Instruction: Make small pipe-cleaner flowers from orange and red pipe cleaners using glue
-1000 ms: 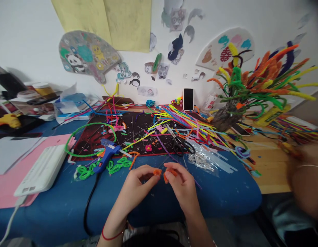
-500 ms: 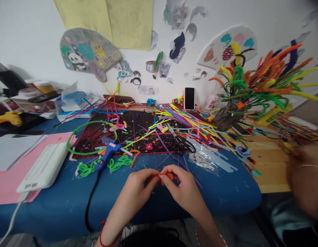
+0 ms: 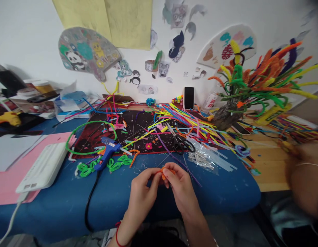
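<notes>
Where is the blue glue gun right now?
In the head view, the blue glue gun lies ahead and to the left of the left hand, between two bunches of green loops, at the dark mat's near edge.

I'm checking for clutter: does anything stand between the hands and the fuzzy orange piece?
Nothing visible does: the left hand and right hand both pinch the orange piece. The scissors and glue gun lie farther off, out of the way.

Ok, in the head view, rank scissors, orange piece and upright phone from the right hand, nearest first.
1. Orange piece: pinched in the right hand.
2. Scissors: ahead, past the hand.
3. Upright phone: farther ahead, beyond the scissors.
</notes>
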A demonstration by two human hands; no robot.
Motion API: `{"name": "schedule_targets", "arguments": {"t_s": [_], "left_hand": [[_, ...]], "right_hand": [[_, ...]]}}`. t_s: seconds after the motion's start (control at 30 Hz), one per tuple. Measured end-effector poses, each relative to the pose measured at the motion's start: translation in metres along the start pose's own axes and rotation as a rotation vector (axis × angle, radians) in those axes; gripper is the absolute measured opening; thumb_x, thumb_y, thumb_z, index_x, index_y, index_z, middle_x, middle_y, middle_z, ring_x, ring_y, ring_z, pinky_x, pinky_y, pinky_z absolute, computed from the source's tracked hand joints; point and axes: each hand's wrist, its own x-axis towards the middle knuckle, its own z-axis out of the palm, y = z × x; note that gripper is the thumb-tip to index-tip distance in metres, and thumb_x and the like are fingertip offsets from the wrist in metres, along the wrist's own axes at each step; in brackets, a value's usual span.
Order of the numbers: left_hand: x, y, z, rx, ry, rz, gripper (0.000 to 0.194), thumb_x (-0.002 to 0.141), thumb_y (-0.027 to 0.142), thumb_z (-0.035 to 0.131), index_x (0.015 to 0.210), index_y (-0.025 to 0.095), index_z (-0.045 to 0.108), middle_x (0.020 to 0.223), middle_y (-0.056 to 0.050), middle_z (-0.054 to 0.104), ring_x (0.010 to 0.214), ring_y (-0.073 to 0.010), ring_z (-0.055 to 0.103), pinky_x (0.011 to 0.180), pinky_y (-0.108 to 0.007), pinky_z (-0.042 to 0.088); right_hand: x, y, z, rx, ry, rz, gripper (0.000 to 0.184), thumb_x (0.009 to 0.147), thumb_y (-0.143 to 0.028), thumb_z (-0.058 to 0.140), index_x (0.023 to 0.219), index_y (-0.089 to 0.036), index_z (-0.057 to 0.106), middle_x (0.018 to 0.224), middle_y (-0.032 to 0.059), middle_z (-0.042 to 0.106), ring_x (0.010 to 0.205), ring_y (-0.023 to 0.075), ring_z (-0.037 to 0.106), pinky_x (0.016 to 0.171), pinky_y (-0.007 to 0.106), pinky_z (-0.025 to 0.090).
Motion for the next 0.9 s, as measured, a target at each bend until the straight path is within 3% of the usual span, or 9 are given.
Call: {"name": "schedule_targets", "arguments": {"t_s": [0.1, 0.23, 0.4, 0.53, 0.67, 0.77, 0.9], "left_hand": [[-0.001, -0.001, 0.004, 0.027, 0.035, 0.021, 0.016, 0.09, 0.02, 0.053, 0.088, 0.019, 0.069, 0.08, -0.003, 0.072, 0.071, -0.0144, 0.067, 0.068, -0.023, 0.051], [0.001, -0.001, 0.006, -0.127, 0.027, -0.061, 0.015, 0.091, 0.023, 0.052, 0.089, 0.018, 0.066, 0.076, -0.002, 0.071, 0.066, -0.0135, 0.066, 0.063, -0.021, 0.052], [0.006, -0.001, -0.001, -0.091, 0.05, -0.052, 0.016, 0.091, 0.024, 0.053, 0.083, 0.018, 0.065, 0.073, -0.001, 0.07, 0.065, -0.0131, 0.066, 0.062, -0.02, 0.051], [0.007, 0.002, -0.012, 0.145, -0.024, 0.093, 0.014, 0.091, 0.019, 0.054, 0.082, 0.018, 0.065, 0.073, -0.001, 0.069, 0.065, -0.013, 0.065, 0.063, -0.022, 0.05], [0.002, 0.002, -0.016, 0.325, -0.034, 0.359, 0.011, 0.089, 0.01, 0.054, 0.089, 0.017, 0.062, 0.076, -0.003, 0.068, 0.068, -0.0132, 0.064, 0.065, -0.022, 0.049], [-0.003, -0.001, -0.012, 0.377, 0.019, 0.531, 0.016, 0.087, 0.004, 0.052, 0.092, 0.016, 0.06, 0.077, -0.005, 0.069, 0.068, -0.0138, 0.063, 0.066, -0.023, 0.051], [-0.009, -0.004, -0.004, 0.322, 0.121, 0.589, 0.021, 0.085, 0.001, 0.052, 0.092, 0.018, 0.061, 0.075, -0.003, 0.07, 0.066, -0.0129, 0.064, 0.064, -0.021, 0.051]], "right_hand": [[-0.001, 0.001, 0.002, 0.083, 0.033, 0.021, 0.022, 0.073, -0.034, 0.075, 0.078, -0.017, 0.061, 0.059, -0.0039, 0.056, 0.051, 0.0063, 0.044, 0.048, 0.018, 0.035], [-0.002, 0.001, 0.002, 0.147, 0.061, 0.001, 0.022, 0.073, -0.033, 0.075, 0.079, -0.017, 0.061, 0.06, -0.0038, 0.057, 0.053, 0.0066, 0.047, 0.049, 0.018, 0.036], [-0.003, 0.0, -0.002, 0.063, -0.048, -0.011, 0.021, 0.075, -0.034, 0.075, 0.084, -0.018, 0.064, 0.065, -0.0029, 0.06, 0.053, 0.0068, 0.049, 0.049, 0.018, 0.038], [-0.002, -0.006, -0.011, -0.147, -0.126, 0.001, 0.017, 0.075, -0.031, 0.075, 0.084, -0.017, 0.069, 0.068, -0.0008, 0.064, 0.057, 0.0086, 0.054, 0.052, 0.02, 0.041], [-0.003, -0.012, -0.018, -0.226, -0.147, -0.019, 0.011, 0.075, -0.028, 0.074, 0.079, -0.018, 0.071, 0.064, -0.0006, 0.065, 0.059, 0.0099, 0.056, 0.055, 0.022, 0.041], [-0.003, -0.014, -0.019, -0.129, -0.182, 0.036, 0.013, 0.072, -0.028, 0.077, 0.075, -0.018, 0.071, 0.058, -0.0014, 0.064, 0.052, 0.0084, 0.051, 0.049, 0.021, 0.036], [-0.004, -0.011, -0.012, 0.108, -0.197, 0.121, 0.019, 0.066, -0.032, 0.081, 0.069, -0.018, 0.069, 0.051, -0.0031, 0.058, 0.045, 0.0061, 0.042, 0.043, 0.019, 0.029]]}}
